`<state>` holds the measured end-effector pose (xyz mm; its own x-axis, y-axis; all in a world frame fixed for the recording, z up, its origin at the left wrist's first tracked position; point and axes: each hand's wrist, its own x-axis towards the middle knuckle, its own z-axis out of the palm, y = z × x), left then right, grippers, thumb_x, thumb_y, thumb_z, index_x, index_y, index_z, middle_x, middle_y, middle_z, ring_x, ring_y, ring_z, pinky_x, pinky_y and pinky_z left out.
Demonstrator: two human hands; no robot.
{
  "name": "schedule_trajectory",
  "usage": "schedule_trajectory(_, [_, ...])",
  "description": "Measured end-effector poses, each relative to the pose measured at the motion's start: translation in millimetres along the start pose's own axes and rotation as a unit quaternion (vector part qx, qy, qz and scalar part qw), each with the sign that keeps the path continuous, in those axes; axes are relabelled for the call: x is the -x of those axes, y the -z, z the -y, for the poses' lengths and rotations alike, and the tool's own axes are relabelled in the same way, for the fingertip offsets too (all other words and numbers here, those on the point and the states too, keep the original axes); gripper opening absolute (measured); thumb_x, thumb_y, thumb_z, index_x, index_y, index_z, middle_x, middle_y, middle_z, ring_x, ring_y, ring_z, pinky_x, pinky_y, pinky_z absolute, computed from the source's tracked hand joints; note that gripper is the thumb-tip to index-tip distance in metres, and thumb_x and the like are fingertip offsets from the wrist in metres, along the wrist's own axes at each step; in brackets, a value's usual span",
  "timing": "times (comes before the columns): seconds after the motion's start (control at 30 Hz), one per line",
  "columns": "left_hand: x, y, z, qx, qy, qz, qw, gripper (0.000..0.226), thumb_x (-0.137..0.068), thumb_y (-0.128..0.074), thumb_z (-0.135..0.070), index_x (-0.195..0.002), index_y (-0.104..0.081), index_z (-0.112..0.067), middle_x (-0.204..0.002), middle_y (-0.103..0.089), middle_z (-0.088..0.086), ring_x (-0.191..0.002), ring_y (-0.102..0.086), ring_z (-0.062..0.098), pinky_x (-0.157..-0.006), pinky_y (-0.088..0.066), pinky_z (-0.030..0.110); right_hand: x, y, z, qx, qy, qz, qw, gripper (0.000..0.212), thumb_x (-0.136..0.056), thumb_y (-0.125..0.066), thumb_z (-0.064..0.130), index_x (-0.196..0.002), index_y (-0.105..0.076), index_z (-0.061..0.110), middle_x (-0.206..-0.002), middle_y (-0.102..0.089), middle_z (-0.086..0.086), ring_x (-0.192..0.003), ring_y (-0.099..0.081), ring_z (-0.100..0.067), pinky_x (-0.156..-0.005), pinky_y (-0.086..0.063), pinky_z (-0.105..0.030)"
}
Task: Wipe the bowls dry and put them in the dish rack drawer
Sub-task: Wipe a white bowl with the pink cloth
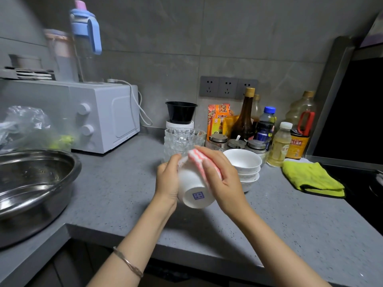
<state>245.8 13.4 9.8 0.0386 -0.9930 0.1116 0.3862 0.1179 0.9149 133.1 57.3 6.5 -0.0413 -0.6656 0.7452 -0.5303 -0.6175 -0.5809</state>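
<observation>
Head view showed the left hand (166,181) gripping a white bowl (192,187) at the centre of the frame, held above the grey counter (116,189) with its base turned toward the camera. The right hand (224,181) held a pink checked cloth (202,162) pressed against the bowl's side and rim. Just right of the hands, a stack of white bowls (244,162) stood on the counter.

White bowl (192,187), red-striped cloth (204,164), yellow-green towel (308,177).
</observation>
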Motion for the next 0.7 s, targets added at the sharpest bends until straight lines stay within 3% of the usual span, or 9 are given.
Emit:
schedule_trajectory(0.1, [-1.2,4.4,1.3,0.044,0.027,-0.019,0.999,0.02,-0.089,-0.054,-0.022,-0.072,-0.057,-0.012,-0.066,-0.06,0.006,-0.056,-0.058,0.019,-0.055,-0.044,0.026,-1.4,2.2,1.1,-0.139,-0.113,0.004,0.984,0.034,-0.093,-0.044,0.05,-0.108,-0.066,0.029,-0.101,-0.069,0.019,-0.092,-0.062,0.004,-0.077,-0.047,-0.012])
schedule_trajectory(0.17, [-2.4,6.8,3.2,0.068,0.051,-0.021,0.996,0.022,-0.088,-0.055,-0.025,-0.07,-0.058,-0.015,-0.066,-0.062,0.004,-0.061,-0.059,0.021,-0.06,-0.045,0.03,-0.1,3.3,1.4,-0.189,-0.177,0.016,0.966,0.032,-0.089,-0.041,0.051,-0.106,-0.064,0.037,-0.102,-0.069,0.024,-0.094,-0.063,0.006,-0.077,-0.049,-0.01])
schedule_trajectory(0.23, [-2.6,8.8,5.2,0.058,0.056,-0.011,0.997,0.023,-0.09,-0.054,-0.028,-0.071,-0.06,-0.016,-0.064,-0.065,0.001,-0.063,-0.061,0.02,-0.063,-0.046,0.031,0.3,5.7,1.3,-0.194,-0.211,0.024,0.958,0.034,-0.084,-0.039,0.053,-0.102,-0.064,0.04,-0.097,-0.07,0.023,-0.094,-0.064,0.007,-0.077,-0.05,-0.009])
schedule_trajectory(0.3, [-3.4,11.3,4.6,-0.007,0.041,0.005,0.999,0.024,-0.093,-0.052,-0.031,-0.078,-0.061,-0.014,-0.07,-0.065,0.001,-0.069,-0.06,0.018,-0.067,-0.045,0.031,-3.1,8.4,4.1,-0.184,-0.222,0.026,0.957,0.033,-0.09,-0.038,0.048,-0.094,-0.068,0.033,-0.079,-0.072,0.019,-0.077,-0.064,0.009,-0.062,-0.048,-0.007])
schedule_trajectory(0.37, [-4.7,12.3,-1.1,-0.075,-0.006,0.042,0.996,0.033,-0.097,-0.047,-0.029,-0.07,-0.056,-0.014,-0.06,-0.06,-0.005,-0.064,-0.055,0.011,-0.063,-0.041,0.027,-9.6,11.7,6.4,-0.157,-0.21,0.024,0.965,0.034,-0.094,-0.038,0.042,-0.086,-0.069,0.031,-0.066,-0.07,0.016,-0.063,-0.063,0.007,-0.053,-0.044,-0.008])
schedule_trajectory(0.47, [-3.1,6.7,-14.1,-0.137,-0.058,0.097,0.984,0.044,-0.1,-0.042,-0.026,-0.058,-0.049,-0.014,-0.043,-0.053,-0.009,-0.044,-0.05,0.003,-0.048,-0.039,0.018,-15.0,13.3,5.0,-0.108,-0.16,0.05,0.98,0.044,-0.09,-0.04,0.046,-0.091,-0.074,0.019,-0.07,-0.072,-0.002,-0.064,-0.063,-0.007,-0.057,-0.046,-0.019])
schedule_trajectory(0.57, [-2.9,0.9,-17.4,-0.18,-0.095,0.104,0.973,0.042,-0.099,-0.047,-0.027,-0.064,-0.058,-0.005,-0.054,-0.059,0.005,-0.049,-0.057,0.016,-0.05,-0.041,0.021,-13.1,9.0,-0.1,-0.088,-0.131,0.038,0.987,0.055,-0.091,-0.041,0.047,-0.095,-0.071,0.001,-0.077,-0.071,-0.014,-0.069,-0.064,-0.015,-0.062,-0.046,-0.027])
schedule_trajectory(0.63, [-2.1,0.0,-16.1,-0.14,-0.076,0.064,0.985,0.038,-0.097,-0.05,-0.022,-0.064,-0.056,-0.004,-0.054,-0.056,0.009,-0.045,-0.055,0.017,-0.047,-0.039,0.021,-10.0,6.5,-0.6,-0.083,-0.095,0.002,0.992,0.04,-0.098,-0.041,0.039,-0.108,-0.07,0.013,-0.094,-0.072,0.0,-0.087,-0.065,-0.004,-0.073,-0.049,-0.02])
schedule_trajectory(0.7, [-1.2,1.7,-17.1,-0.07,-0.039,0.006,0.997,0.033,-0.094,-0.051,-0.017,-0.063,-0.054,-0.007,-0.051,-0.055,0.005,-0.038,-0.053,0.012,-0.039,-0.036,0.016,-5.4,6.7,0.5,-0.07,-0.064,-0.01,0.995,0.034,-0.1,-0.037,0.032,-0.129,-0.054,0.03,-0.124,-0.059,0.021,-0.116,-0.052,0.007,-0.095,-0.04,-0.012])
